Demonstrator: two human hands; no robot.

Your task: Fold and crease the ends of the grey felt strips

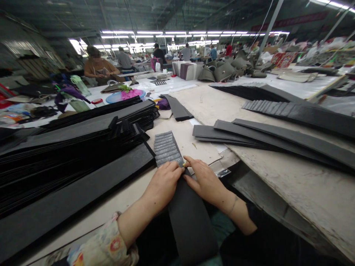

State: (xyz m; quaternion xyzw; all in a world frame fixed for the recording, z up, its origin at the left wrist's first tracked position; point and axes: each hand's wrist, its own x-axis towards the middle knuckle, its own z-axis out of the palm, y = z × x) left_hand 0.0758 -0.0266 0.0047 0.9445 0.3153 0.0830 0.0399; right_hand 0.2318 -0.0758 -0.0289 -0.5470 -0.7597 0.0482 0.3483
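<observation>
A fanned stack of dark grey strips (191, 218) runs from my lap onto the table edge. Its far end shows overlapping, shiny ridged steps. My left hand (165, 181) lies over the stack just below these steps, fingers bent and closed on it. From the right, my right hand (206, 181) grips the stack's edge, thumb on top and index finger by the left fingertips. A small yellow spot shows where the fingertips meet; I cannot make out what it is. The undersides of both hands are hidden.
Tall piles of black-edged strips (69, 147) fill the left side. More loose strips (249, 136) and a fanned stack (277, 109) lie on the pale board (310, 177) at right. Behind stand a blue basin (112, 98) and a green bottle (80, 85). Another person (100, 68) sits farther back.
</observation>
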